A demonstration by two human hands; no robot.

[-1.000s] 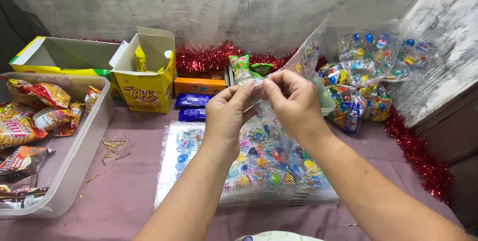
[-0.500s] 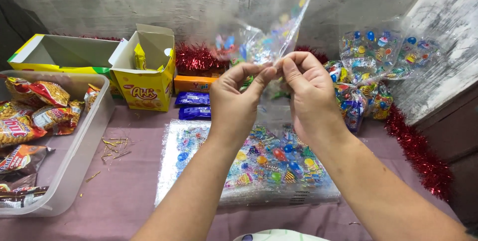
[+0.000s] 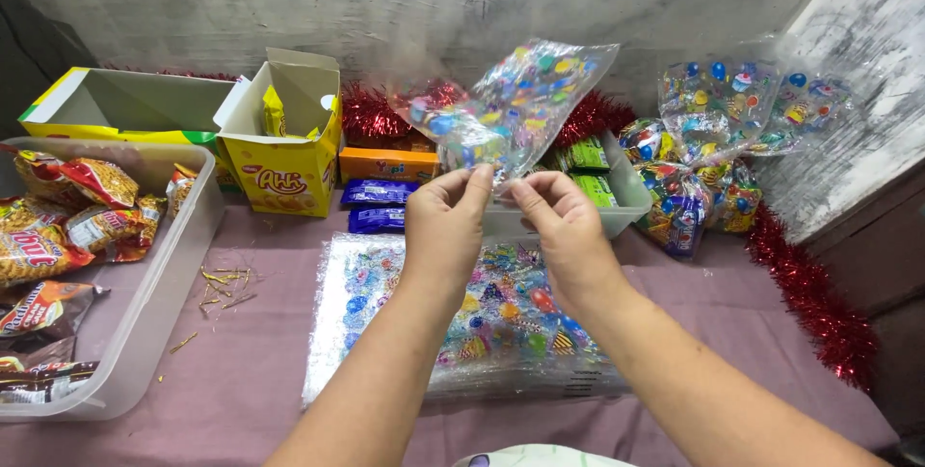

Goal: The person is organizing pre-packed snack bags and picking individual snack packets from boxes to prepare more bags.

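Observation:
My left hand (image 3: pixel 445 226) and my right hand (image 3: pixel 561 232) both pinch the lower edge of a clear plastic bag printed with coloured balloons (image 3: pixel 511 106), held up above the table. The bag opens upward and spreads toward the wall. Under my hands lies a flat stack of the same printed bags (image 3: pixel 462 327) on the mauve tablecloth (image 3: pixel 241 371).
A clear tub of snack packets (image 3: pixel 67 265) stands at the left. Behind it sit a yellow carton (image 3: pixel 125 106) and an open yellow box (image 3: pixel 284 139). Filled printed bags (image 3: pixel 713 159) pile at the right, with red tinsel (image 3: pixel 814 298) along the edge and small sweets boxes (image 3: pixel 385 183) at the back.
The bag has been lifted higher and spread open above my hands. My hands have shifted slightly and now hold its lower edge further apart.

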